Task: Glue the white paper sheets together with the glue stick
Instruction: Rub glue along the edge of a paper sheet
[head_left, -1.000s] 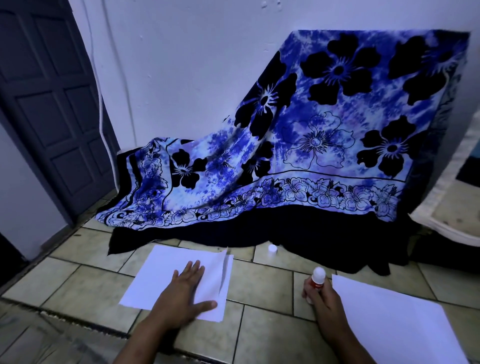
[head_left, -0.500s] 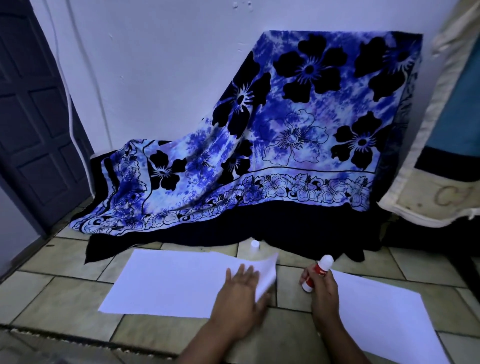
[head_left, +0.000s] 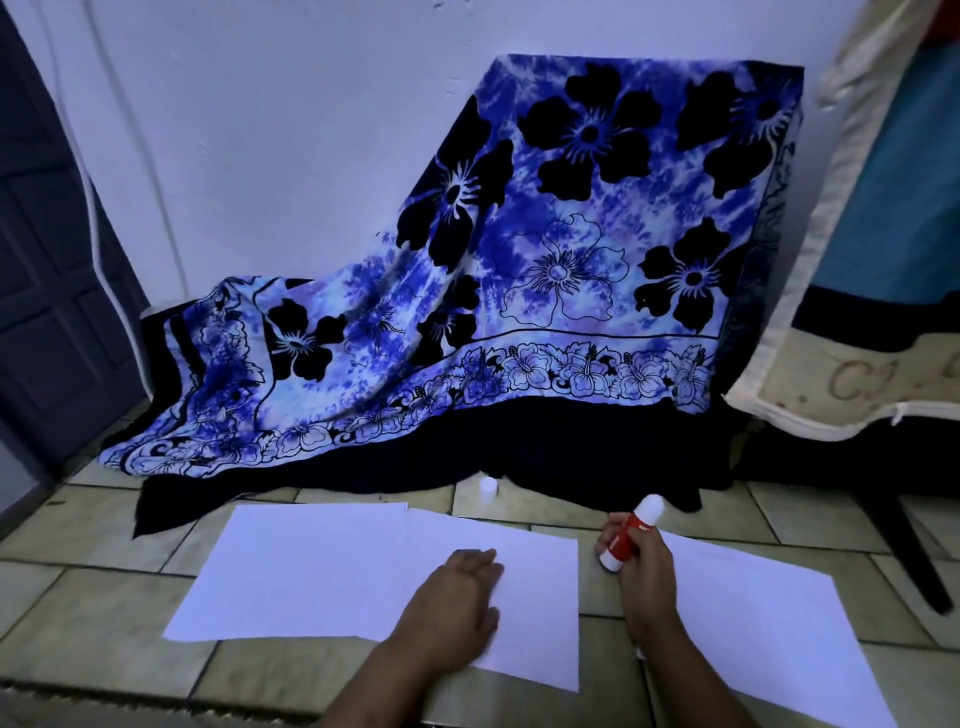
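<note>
Hands, two, bare, entering from 6 o'clock.

Left hand (head_left: 457, 605): palm down, flat on paper, fingers straight and pressed together, tips aimed at 1 o'clock; forearm runs back toward 7 o'clock.

Middle sheet (head_left: 540, 623): white, smooth, matt, rectangular, flat on the floor, lying directly under the left palm and fingers. It meets the left sheet (head_left: 306, 566), of the same stock, along a slanted seam at 9 o'clock of the hand; which sheet lies uppermost cannot be told.

Right hand (head_left: 644, 577): fingers curled round the glue stick (head_left: 629, 531), forearm leading back toward 5 o'clock.

Glue stick: cylinder with a glossy red barrel, white base and rounded white top, uncapped. It is tilted with the top toward 1 o'clock, and the base sits low in the gap between the middle sheet and the right sheet (head_left: 758, 623).

Cap (head_left: 488, 486): small, white, upright on a tile at 12 o'clock of the middle sheet, apart from both hands.

Floor (head_left: 104, 613): pale glazed tiles with dark grout.

Cloth (head_left: 545, 312): blue-white tie-dye with black flowers, draped over a bulky form.

Wall (head_left: 285, 130): white, plain.

Door (head_left: 47, 312): dark, panelled, at 9 o'clock.
</note>
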